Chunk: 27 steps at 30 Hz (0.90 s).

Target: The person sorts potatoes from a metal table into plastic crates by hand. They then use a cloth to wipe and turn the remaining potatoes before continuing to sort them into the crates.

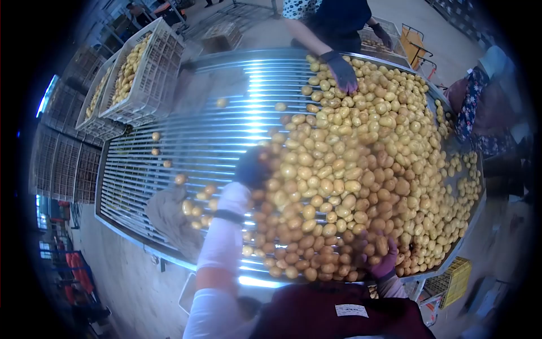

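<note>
Yellow-brown potatoes (339, 152) lie heaped over the right part of a slatted metal sorting table (214, 135). My left hand (251, 168), in a dark glove, reaches out to the left edge of the heap, right at the nearest potatoes; motion blurs its fingers. Near the table's front edge my right hand (385, 260), in a purple and dark glove, curls its fingers round a potato (381, 244). More potatoes press close about this hand. Left of my left forearm, a few loose potatoes (192, 208) rest on the slats, beside a grey-brown cloth-like shape (175, 217).
Across the table a person's gloved hand (342, 70) touches the heap. Another person (485, 107) stands at the right end. White crates of potatoes (152, 79) stand at the far left corner; empty-looking stacked crates (62, 161) are beyond. A yellow crate (454, 282) sits below right.
</note>
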Motion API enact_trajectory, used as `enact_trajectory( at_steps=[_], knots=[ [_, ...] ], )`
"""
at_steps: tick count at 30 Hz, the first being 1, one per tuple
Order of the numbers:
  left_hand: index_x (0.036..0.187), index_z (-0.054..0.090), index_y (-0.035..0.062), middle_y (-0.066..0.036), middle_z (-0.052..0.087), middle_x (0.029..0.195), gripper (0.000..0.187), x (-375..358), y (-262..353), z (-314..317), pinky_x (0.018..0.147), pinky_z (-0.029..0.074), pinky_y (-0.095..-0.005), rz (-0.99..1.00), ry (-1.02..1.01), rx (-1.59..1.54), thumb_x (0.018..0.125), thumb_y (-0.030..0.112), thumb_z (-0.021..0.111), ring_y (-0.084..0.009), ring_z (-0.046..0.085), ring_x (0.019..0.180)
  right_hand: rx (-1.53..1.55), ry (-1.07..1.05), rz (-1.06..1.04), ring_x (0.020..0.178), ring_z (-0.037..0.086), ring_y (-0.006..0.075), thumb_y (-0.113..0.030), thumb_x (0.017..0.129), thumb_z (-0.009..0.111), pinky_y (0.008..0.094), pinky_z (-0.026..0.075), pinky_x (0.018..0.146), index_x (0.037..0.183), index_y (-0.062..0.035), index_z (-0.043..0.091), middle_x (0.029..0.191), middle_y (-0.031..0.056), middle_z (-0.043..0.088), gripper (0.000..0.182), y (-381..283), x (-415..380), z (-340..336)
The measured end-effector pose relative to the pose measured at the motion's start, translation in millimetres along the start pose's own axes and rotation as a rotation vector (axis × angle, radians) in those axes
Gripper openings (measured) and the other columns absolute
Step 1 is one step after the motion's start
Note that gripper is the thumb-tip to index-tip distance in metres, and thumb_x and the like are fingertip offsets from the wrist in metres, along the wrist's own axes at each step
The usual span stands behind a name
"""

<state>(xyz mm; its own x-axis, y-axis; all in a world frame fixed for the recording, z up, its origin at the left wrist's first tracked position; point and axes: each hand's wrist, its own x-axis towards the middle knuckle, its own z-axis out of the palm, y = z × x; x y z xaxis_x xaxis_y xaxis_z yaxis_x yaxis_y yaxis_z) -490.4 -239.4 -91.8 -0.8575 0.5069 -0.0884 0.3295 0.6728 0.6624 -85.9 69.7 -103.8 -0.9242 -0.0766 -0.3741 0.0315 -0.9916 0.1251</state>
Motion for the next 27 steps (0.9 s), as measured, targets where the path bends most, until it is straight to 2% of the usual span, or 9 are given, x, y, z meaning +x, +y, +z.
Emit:
enact_trajectory(
  at_steps=[4, 8, 12, 15, 20, 22, 23, 24, 27],
  knots=[
    [0.123, 0.067, 0.0179, -0.013, 0.068, 0.114, 0.041, 20.1, 14.9, 31.0, 0.088, 0.053, -0.0417, 0.196, 0.056, 0.198, 0.082, 0.013, 0.066, -0.0309, 0.067, 0.1, -0.026, 0.064, 0.007, 0.13, 0.047, 0.0319, -0.049, 0.099, 0.043, 0.0553, 0.043, 0.098, 0.142, -0.0194, 0.05, 0.153, 0.0112, 0.042, 0.053, -3.2, 7.1, -7.2],
    [0.123, 0.069, 0.0215, -0.011, 0.072, 0.1, 0.04, 37.0, 26.4, 38.1, 0.083, 0.054, -0.0406, 0.077, -0.095, 0.263, 0.086, 0.008, 0.06, -0.0311, 0.07, 0.094, -0.22, 0.084, -0.022, 0.13, 0.049, 0.0326, -0.05, 0.099, 0.042, 0.0524, 0.045, 0.098, 0.143, -0.0192, 0.046, 0.154, 0.0116, 0.042, 0.054, -0.6, 10.4, -4.4],
    [0.119, 0.071, 0.0255, -0.014, 0.073, 0.1, 0.032, 38.9, -1.6, 52.5, 0.08, 0.056, -0.0458, 0.148, -0.024, 0.48, 0.087, 0.028, 0.064, -0.0338, 0.071, 0.092, -0.187, -0.005, 0.05, 0.129, 0.049, 0.0342, -0.048, 0.1, 0.043, 0.0504, 0.048, 0.095, 0.143, -0.0172, 0.046, 0.155, 0.0146, 0.04, 0.053, 0.7, 6.0, 8.8],
    [0.119, 0.068, 0.0181, -0.015, 0.073, 0.102, 0.045, 18.8, 14.7, 38.6, 0.08, 0.055, -0.0504, 0.073, -0.225, 0.64, 0.079, 0.037, 0.072, -0.038, 0.071, 0.089, -0.12, -0.185, 0.007, 0.13, 0.048, 0.0369, -0.045, 0.101, 0.045, 0.0512, 0.048, 0.095, 0.145, -0.0139, 0.045, 0.155, 0.0176, 0.039, 0.054, -0.8, -6.8, 1.6],
    [0.127, 0.064, 0.021, -0.016, 0.071, 0.109, 0.055, -1.6, -34.8, 52.6, 0.087, 0.053, -0.0449, 0.031, -0.179, 0.37, 0.075, 0.037, 0.076, -0.0349, 0.069, 0.098, -0.183, -0.209, -0.156, 0.126, 0.052, 0.035, -0.045, 0.1, 0.048, 0.0508, 0.05, 0.091, 0.144, -0.0126, 0.045, 0.153, 0.0165, 0.041, 0.055, 0.0, -43.0, 0.3],
    [0.127, 0.062, 0.0074, -0.012, 0.072, 0.103, 0.051, -18.5, -51.7, 59.3, 0.084, 0.053, -0.0332, 0.048, 0.06, 0.055, 0.08, 0.021, 0.076, -0.0185, 0.067, 0.093, -0.105, -0.268, -0.175, 0.123, 0.054, 0.0328, -0.045, 0.099, 0.05, 0.0506, 0.051, 0.09, 0.143, -0.0132, 0.046, 0.151, 0.0158, 0.044, 0.054, 2.5, -55.3, -12.4],
    [0.13, 0.06, 0.0027, -0.009, 0.069, 0.107, 0.049, -36.6, -21.3, 52.5, 0.083, 0.052, -0.0289, -0.067, 0.155, -0.045, 0.083, 0.012, 0.072, -0.0144, 0.063, 0.093, -0.067, -0.297, -0.194, 0.122, 0.055, 0.0317, -0.046, 0.099, 0.051, 0.0506, 0.051, 0.09, 0.142, -0.0135, 0.047, 0.15, 0.0155, 0.045, 0.054, 2.8, -61.4, -19.4],
    [0.136, 0.055, 0.0032, -0.008, 0.066, 0.112, 0.051, -58.6, 5.4, 51.7, 0.08, 0.052, -0.0282, 0.016, 0.253, -0.424, 0.087, 0.007, 0.068, -0.0145, 0.062, 0.094, -0.049, -0.383, -0.209, 0.12, 0.057, 0.0299, -0.045, 0.098, 0.053, 0.0506, 0.051, 0.092, 0.139, -0.0129, 0.05, 0.146, 0.0154, 0.049, 0.052, 3.0, -67.2, -26.4],
    [0.14, 0.048, -0.0026, -0.007, 0.06, 0.117, 0.049, -87.3, 54.9, 75.5, 0.086, 0.049, -0.0273, 0.265, 0.274, -0.527, 0.095, 0.007, 0.063, -0.0139, 0.058, 0.1, -0.062, -0.209, -0.317, 0.102, 0.056, 0.0236, -0.043, 0.099, 0.051, 0.0374, 0.047, 0.079, 0.113, -0.0122, 0.055, 0.132, 0.0149, 0.054, 0.034, 22.0, -98.8, -14.3]
  ],
)
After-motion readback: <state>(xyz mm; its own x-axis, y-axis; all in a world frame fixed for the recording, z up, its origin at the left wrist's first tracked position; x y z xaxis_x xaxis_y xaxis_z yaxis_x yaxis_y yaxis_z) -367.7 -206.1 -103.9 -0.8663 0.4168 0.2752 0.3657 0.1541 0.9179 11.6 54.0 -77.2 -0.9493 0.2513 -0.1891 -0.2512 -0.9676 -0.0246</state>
